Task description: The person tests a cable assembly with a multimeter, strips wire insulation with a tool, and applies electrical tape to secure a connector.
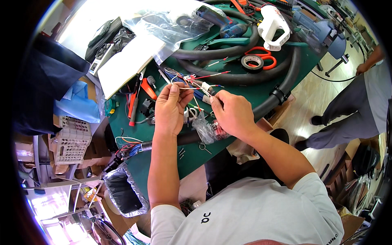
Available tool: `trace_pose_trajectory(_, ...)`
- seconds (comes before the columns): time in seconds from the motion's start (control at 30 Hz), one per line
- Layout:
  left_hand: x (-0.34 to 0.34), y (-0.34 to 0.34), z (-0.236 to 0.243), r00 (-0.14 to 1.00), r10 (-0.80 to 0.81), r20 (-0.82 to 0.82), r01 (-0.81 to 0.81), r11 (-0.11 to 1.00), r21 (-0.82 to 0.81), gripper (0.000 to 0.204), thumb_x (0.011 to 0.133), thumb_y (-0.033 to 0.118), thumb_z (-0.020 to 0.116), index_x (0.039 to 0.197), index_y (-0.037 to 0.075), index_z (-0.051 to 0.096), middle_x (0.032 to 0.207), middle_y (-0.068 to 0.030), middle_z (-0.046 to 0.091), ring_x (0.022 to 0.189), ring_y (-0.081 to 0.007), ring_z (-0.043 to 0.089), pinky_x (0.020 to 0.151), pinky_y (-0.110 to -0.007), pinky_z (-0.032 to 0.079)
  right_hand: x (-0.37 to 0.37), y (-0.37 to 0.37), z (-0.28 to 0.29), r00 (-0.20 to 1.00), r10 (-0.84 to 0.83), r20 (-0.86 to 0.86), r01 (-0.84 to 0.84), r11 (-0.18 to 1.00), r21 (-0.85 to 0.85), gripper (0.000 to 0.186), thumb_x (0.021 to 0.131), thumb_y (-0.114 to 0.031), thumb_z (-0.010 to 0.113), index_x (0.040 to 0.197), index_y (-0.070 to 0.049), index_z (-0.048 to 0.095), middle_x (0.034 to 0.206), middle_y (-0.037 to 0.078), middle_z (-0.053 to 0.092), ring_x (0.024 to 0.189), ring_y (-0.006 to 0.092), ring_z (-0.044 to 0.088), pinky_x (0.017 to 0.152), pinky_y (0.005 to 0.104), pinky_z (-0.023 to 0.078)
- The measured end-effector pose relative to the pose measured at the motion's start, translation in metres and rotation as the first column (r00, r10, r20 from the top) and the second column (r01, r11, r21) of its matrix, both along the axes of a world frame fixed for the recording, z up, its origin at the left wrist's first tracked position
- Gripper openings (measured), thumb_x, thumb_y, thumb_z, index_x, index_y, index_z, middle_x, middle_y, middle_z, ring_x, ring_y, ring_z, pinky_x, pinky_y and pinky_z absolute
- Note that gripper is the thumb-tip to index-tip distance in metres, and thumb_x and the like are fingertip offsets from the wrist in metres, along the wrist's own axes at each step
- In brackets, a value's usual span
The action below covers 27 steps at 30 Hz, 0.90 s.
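Over the green table (188, 161), my left hand (170, 107) pinches a thin white wire (173, 77) between thumb and fingers. Close by on the right, my right hand (233, 113) is closed, its thumb and forefinger on a pale wire of the same bunch. Loose coloured wires (195, 76), several with red ends, fan out just beyond my fingers. A crumpled clear plastic bag (203, 130) lies below the wires, beside a thick black cable (187, 138). What sits inside my curled right fingers is hidden.
Beyond my hands are a roll of black tape (252, 63), red-handled scissors (269, 62), a cordless drill (224, 23), a white handled tool (274, 28) and coiled black cable (234, 79). An open notebook (127, 65) lies left. Another person (351, 98) stands at the right.
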<state>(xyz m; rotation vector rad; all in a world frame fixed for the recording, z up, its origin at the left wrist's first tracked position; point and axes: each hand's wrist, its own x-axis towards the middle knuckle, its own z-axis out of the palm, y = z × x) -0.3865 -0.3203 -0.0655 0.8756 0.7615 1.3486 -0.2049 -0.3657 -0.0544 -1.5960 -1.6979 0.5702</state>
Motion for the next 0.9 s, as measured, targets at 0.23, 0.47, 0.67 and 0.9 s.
trace_pose_trajectory(0.23,-0.0045,-0.0005,-0.0029,1.0,-0.021,0.0,0.021,1.0,0.02,0.02,0.103,0.019,0.05,0.102,0.002,0.061,0.095,-0.0086,0.066,0.087,-0.0166,0.066,0.08,-0.028,0.056,0.0001,0.0002,-0.0008,1.0,-0.001,-0.007,0.001,1.0,0.019,0.025,0.093,-0.026,0.059,0.083,-0.003,0.064,0.065,0.016,0.063,0.063,0.0375,0.063,0.059,0.0469,0.047)
trace_pose_trajectory(0.47,-0.0009,-0.0006,0.0006,1.0,0.017,0.006,-0.017,1.0,-0.004,0.02,0.103,0.017,0.05,0.1,0.0,0.06,0.093,-0.0112,0.067,0.084,-0.018,0.067,0.082,-0.031,0.057,-0.0003,0.0002,-0.0011,1.0,-0.002,-0.007,0.002,1.0,0.031,0.024,0.093,-0.025,0.059,0.083,-0.003,0.064,0.066,0.017,0.064,0.064,0.0378,0.064,0.06,0.0472,0.047)
trace_pose_trajectory(0.67,-0.0013,-0.0004,-0.0004,1.0,0.004,-0.012,-0.004,1.0,0.017,0.02,0.103,0.018,0.05,0.101,0.001,0.061,0.095,-0.0098,0.066,0.086,-0.0176,0.066,0.082,-0.029,0.057,0.0008,0.003,-0.0024,0.997,-0.033,-0.07,0.036,0.999,0.038,0.026,0.094,-0.026,0.057,0.083,-0.003,0.064,0.07,0.018,0.065,0.07,0.0395,0.065,0.064,0.0491,0.048)
trace_pose_trajectory(0.9,-0.0013,0.0003,-0.0008,1.0,0.016,-0.008,-0.016,1.0,0.004,0.021,0.103,0.017,0.05,0.099,0.0,0.061,0.093,-0.0103,0.067,0.084,-0.0177,0.067,0.082,-0.031,0.057,0.0068,0.0067,0.0046,0.984,-0.015,-0.18,0.001,0.997,-0.08,0.028,0.095,-0.027,0.054,0.087,-0.003,0.067,0.077,0.018,0.068,0.077,0.0399,0.066,0.069,0.0485,0.05)
